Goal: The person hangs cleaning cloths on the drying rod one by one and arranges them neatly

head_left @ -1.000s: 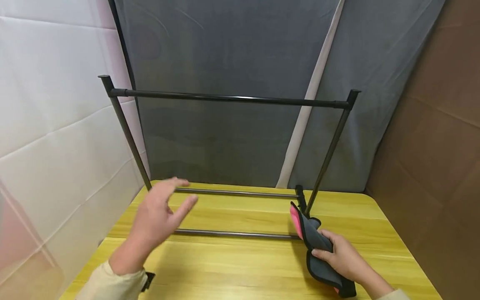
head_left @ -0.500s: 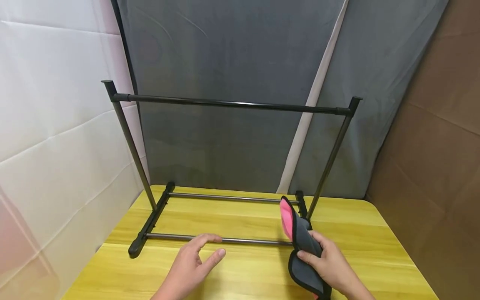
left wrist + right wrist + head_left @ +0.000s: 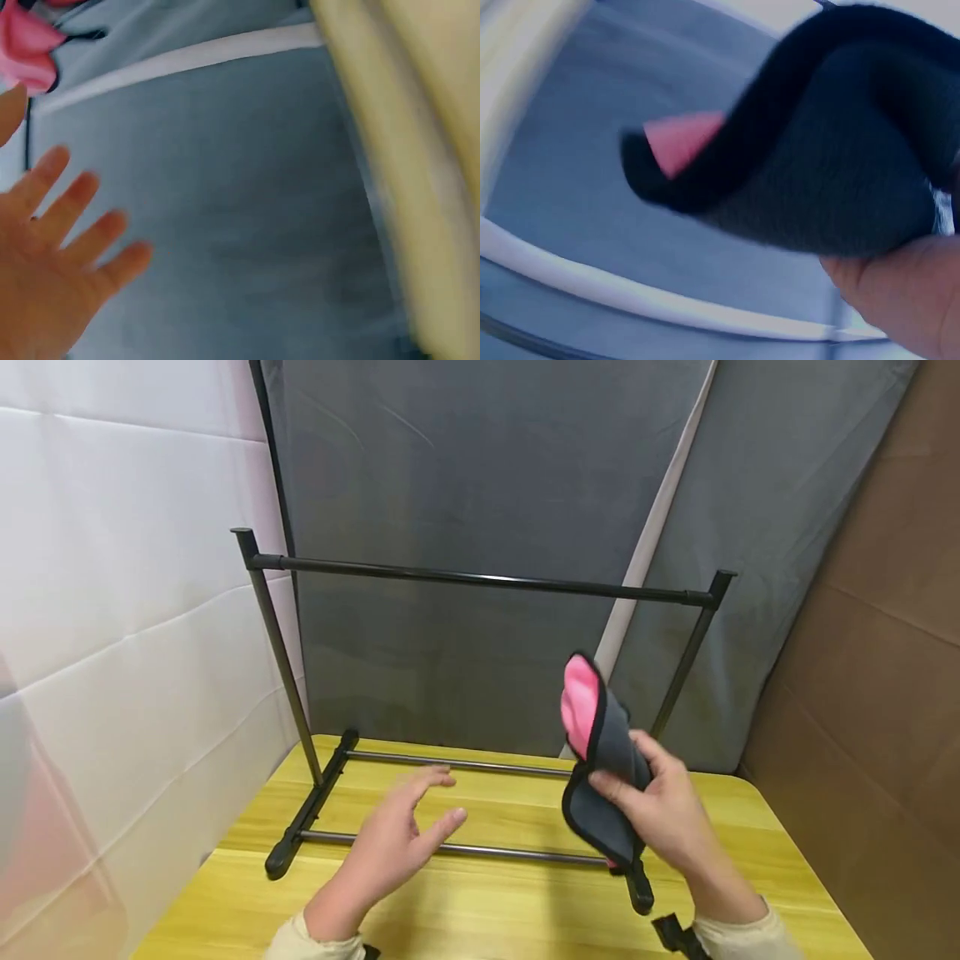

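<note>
My right hand (image 3: 660,806) grips a folded cloth (image 3: 600,760), grey outside with a pink lining and black trim, and holds it up above the yellow table (image 3: 487,910). The right wrist view shows the same cloth (image 3: 832,142) close up, with my thumb (image 3: 900,300) under it. My left hand (image 3: 397,835) hovers open, fingers spread, over the lower front bar of a black metal rack (image 3: 480,581). In the left wrist view the spread fingers (image 3: 67,225) show, with a pink bit of cloth (image 3: 26,52) at the top left.
The rack stands on the table's far half, its top rail spanning left to right and two low rails (image 3: 457,764) near the surface. A grey curtain (image 3: 465,485) hangs behind, white padded wall (image 3: 112,610) on the left, brown cardboard (image 3: 885,652) on the right.
My right hand has lifted the cloth off the table to about mid-height of the rack. My left hand has risen slightly from the table and opened near the lower rail.
</note>
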